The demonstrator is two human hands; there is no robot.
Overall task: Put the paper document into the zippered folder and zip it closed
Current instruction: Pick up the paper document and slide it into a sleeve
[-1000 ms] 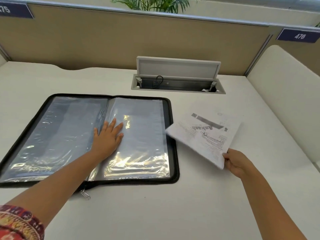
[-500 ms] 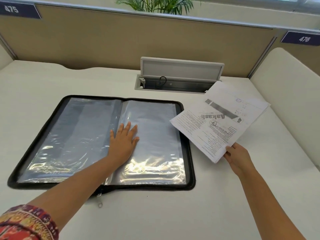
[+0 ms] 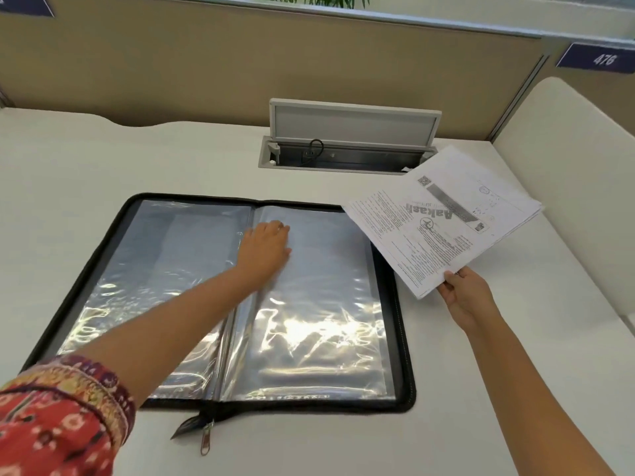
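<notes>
Flat on the white desk (image 3: 137, 159) lies the folder (image 3: 400, 338), opened wide like a book, its black zippered edge running all round and clear plastic sleeves (image 3: 309, 321) covering both halves. The sleeves shine with glare toward the near side. At the near edge, by the spine, the zip pull (image 3: 206, 438) hangs out onto the desk.

The left hand (image 3: 266, 243) rests on the right-hand sleeves just beside the spine, toward the far end of the folder. Its fingers bend down onto the plastic; whether they pinch a sleeve or only press it, the view does not show. The forearm crosses the left half of the folder, and a red patterned sleeve (image 3: 62, 417) covers the upper arm at the lower left corner.

The right hand (image 3: 464, 293) holds the document (image 3: 439, 218), a thin stack of printed sheets, pinched at its near corner between thumb and fingers. The stack is raised off the desk and tilted, lying to the right of the folder, with its left corner over the folder's far right corner. Its print reads upside down from here.

Beyond the folder, a grey cable box (image 3: 343, 156) is set into the desk with its lid (image 3: 354, 121) raised. A tan partition (image 3: 240, 63) stands behind, bearing a blue tag marked 476 (image 3: 599, 59).
</notes>
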